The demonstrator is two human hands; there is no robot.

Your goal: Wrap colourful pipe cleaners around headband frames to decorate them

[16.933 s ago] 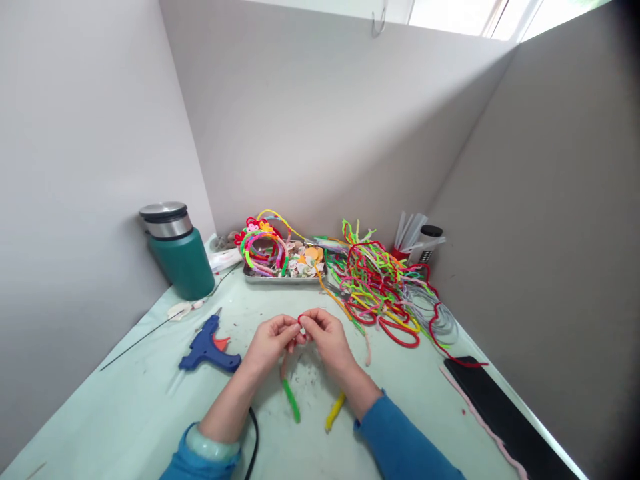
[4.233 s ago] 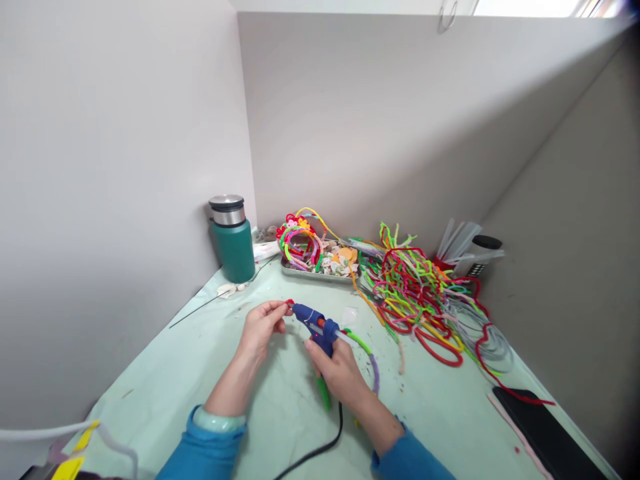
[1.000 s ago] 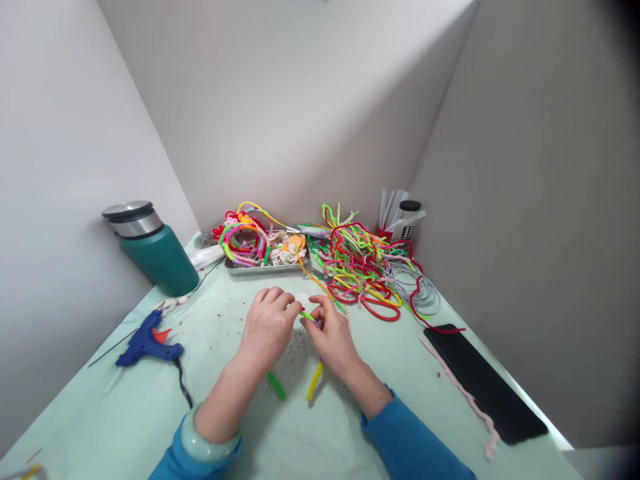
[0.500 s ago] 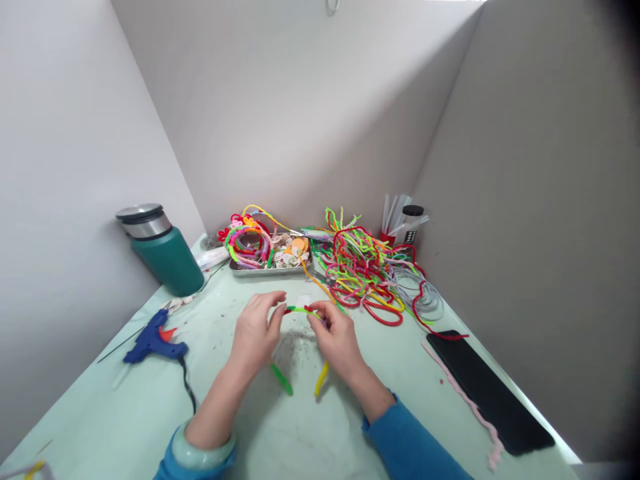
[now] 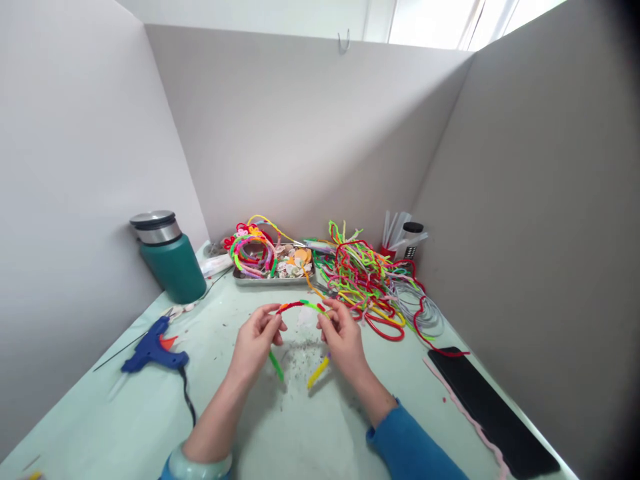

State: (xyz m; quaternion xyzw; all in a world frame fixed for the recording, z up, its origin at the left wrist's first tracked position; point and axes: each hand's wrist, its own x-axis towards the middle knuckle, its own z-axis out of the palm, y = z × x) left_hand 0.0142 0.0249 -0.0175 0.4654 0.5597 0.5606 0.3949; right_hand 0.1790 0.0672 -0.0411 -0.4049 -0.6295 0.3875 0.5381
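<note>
Holding an arched headband wrapped in red, green and yellow fuzzy pipe cleaner above the pale green tabletop, left hand and right hand each keep a closed grip near its top, apparently at the inspection step; any further shaping calls for steady pinches.

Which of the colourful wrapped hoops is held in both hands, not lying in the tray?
The red-and-green headband, arched between the left hand and the right hand above the table; the other hoops lie stacked in the metal tray.

Glue gun left of hands; tray behind; flask far left
</note>
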